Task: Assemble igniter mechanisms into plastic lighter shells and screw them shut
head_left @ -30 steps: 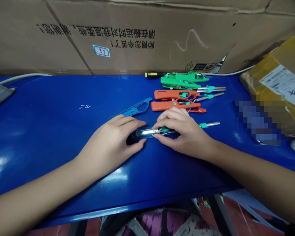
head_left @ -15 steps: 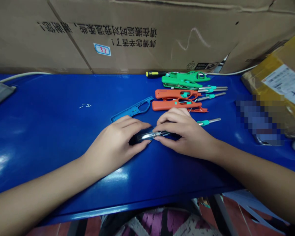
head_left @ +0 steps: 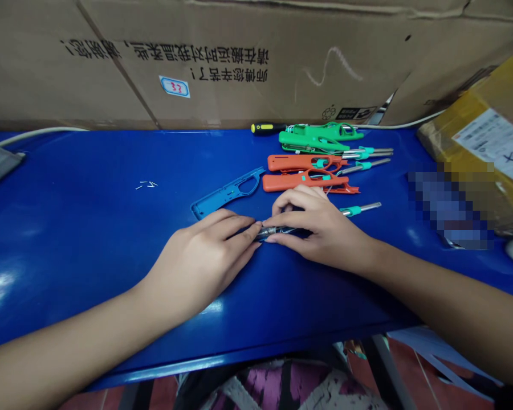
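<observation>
Brown cardboard (head_left: 222, 108) backs a shiny blue table (head_left: 89, 228) above reddish tiles (head_left: 412, 373).

I get an even, rather dim picture, with light that seems to fall from above. The glossy blue table (head_left: 89, 245) throws back a white glare at its left side and a smaller one just below the left hand (head_left: 205, 253). Soft shadow darkens the surface under the right hand (head_left: 325, 228). Print on the cardboard box (head_left: 222, 25) stays legible to me, while fine detail between the hands turns murky. Coarse pixel blocks (head_left: 453, 208) mask a patch at right (mosaic rather than blur), and the wide lens stretches things toward the corners.
</observation>
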Motion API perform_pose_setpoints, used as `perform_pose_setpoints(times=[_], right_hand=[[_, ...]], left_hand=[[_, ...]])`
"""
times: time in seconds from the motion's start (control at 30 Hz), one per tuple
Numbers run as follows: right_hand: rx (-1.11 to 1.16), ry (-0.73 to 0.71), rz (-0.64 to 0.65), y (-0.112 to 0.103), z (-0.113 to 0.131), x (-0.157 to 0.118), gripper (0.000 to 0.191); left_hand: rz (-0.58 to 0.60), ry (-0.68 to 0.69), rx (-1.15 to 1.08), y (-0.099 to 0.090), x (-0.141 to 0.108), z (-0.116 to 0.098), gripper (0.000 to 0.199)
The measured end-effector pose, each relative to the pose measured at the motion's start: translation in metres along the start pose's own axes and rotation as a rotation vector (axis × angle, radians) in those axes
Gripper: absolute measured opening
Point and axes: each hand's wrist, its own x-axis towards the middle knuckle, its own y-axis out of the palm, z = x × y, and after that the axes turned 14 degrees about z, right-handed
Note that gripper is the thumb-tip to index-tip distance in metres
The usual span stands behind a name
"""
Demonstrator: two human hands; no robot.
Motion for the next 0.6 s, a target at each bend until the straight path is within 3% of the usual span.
perform_pose_setpoints(times=[0.3, 0.47, 0.6], right_hand=[[-0.047, 0.015, -0.048, 0.0043, -0.0058, 0.0003, 0.021], [-0.086, 0.161, -0.020, 0.0000, -0.0042, 0.0012, 0.053], [-0.048, 0.183, -0.008, -0.0010, -0.0059, 0.0005, 0.048]], left_hand=[[0.031, 0.029, 0.179, -0.0032, -0.0032, -0.0077, 0.028], [0.060, 0.053, 0.208, -0.0019, -0.0057, -0.0074, 0.030], [0.035, 0.042, 0.149, -0.0006, -0.0033, -0.0068, 0.029]])
